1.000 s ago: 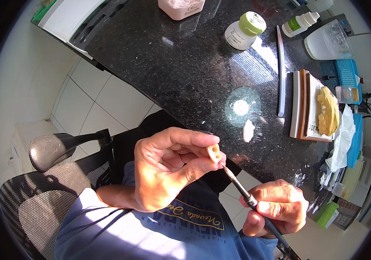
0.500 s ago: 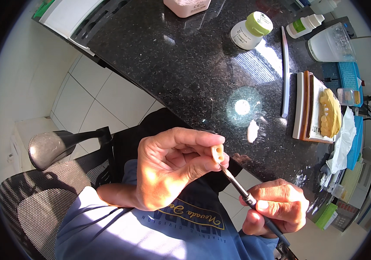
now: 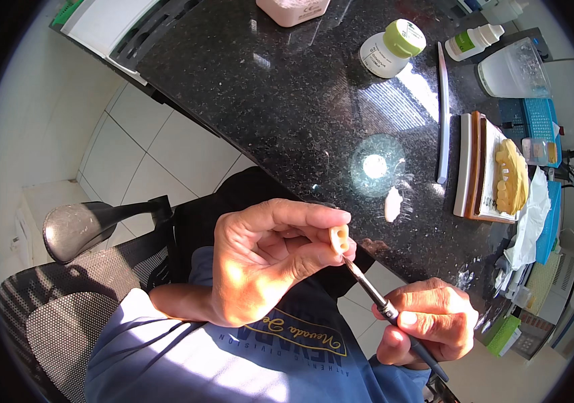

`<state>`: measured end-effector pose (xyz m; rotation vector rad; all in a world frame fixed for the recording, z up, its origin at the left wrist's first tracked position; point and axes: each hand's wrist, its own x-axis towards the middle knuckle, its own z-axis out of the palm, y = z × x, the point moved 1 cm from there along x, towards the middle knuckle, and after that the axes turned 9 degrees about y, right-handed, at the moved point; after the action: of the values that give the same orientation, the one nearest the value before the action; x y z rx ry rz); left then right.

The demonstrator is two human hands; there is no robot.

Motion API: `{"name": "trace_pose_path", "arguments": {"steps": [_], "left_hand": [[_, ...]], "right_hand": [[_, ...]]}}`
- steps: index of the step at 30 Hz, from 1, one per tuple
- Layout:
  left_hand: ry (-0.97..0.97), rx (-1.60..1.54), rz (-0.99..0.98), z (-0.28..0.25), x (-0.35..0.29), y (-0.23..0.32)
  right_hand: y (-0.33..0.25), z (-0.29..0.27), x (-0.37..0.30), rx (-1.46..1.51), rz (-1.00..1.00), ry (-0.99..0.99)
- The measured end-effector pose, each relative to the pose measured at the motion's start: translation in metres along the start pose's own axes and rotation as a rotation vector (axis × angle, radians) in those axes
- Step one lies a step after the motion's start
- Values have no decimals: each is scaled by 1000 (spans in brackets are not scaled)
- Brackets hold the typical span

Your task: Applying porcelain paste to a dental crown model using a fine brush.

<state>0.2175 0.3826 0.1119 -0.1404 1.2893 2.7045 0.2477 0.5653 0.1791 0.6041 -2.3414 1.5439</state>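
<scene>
Between thumb and fingertips, my left hand (image 3: pixel 253 262) pinches a small cream-coloured dental bridge (image 3: pixel 339 239) with hollow openings in it. My right hand (image 3: pixel 438 322) grips a fine brush (image 3: pixel 369 285) with a dark handle and a metal ferrule. The brush slants up to the left, and its tip meets the lower edge of the bridge by my left thumb; exact contact is too small to tell. Beyond my hands, a patch of whitish paste (image 3: pixel 392 205) lies on the worktop. A yellow dental model (image 3: pixel 512 176) with pale teeth rests on a stacked tray (image 3: pixel 463 166) to the right.
On the black speckled worktop (image 3: pixel 267 101) stand a white jar with a green lid (image 3: pixel 382 55), a dropper bottle (image 3: pixel 473 43), a clear cup (image 3: pixel 512 70) and a pink container (image 3: pixel 294 10). A long pale strip (image 3: pixel 443 114) lies near the tray. A mesh chair (image 3: pixel 65 322) is at left.
My left hand has shifted slightly right and turned the bridge a little, so its openings show less. The brush tip has followed it; my right hand is nearly still.
</scene>
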Motion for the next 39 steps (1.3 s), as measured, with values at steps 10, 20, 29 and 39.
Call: {"name": "trace_pose_path", "arguments": {"steps": [10, 20, 29, 39], "left_hand": [[-20, 1, 5, -2, -1, 0], [-58, 31, 8, -2, 0, 0], [-26, 23, 0, -3, -1, 0], [-23, 28, -8, -2, -1, 0]], "right_hand": [[2, 3, -2, 1, -15, 36], [0, 0, -2, -32, -9, 21], [1, 0, -1, -12, -32, -8], [2, -1, -2, -2, -34, -6]]}}
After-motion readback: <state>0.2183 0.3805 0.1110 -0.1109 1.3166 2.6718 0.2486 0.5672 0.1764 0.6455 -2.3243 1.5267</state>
